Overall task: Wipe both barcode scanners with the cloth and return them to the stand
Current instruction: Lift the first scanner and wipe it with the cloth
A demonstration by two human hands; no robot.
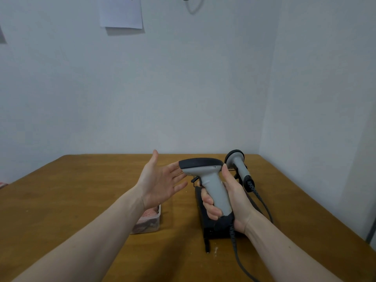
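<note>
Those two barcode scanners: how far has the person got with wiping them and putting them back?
Nothing looks finished yet. In hand: the right hand grips one grey scanner by its handle, lifted above the black stand; the left hand is open and empty beside the scanner's head. The second scanner sits on the stand. The cloth seems to lie in the clear tub, so the wiping of both, and the return, appear left.

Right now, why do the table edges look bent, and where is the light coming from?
Head view: the wide-angle lens bows the table edges and stretches the forearms near the frame. Light looks soft, probably from above: the paper casts a shadow just below itself, and faint shadows lie under the hands. The left hand and the scanner in the right hand look slightly soft; no strong glare shows.
</note>
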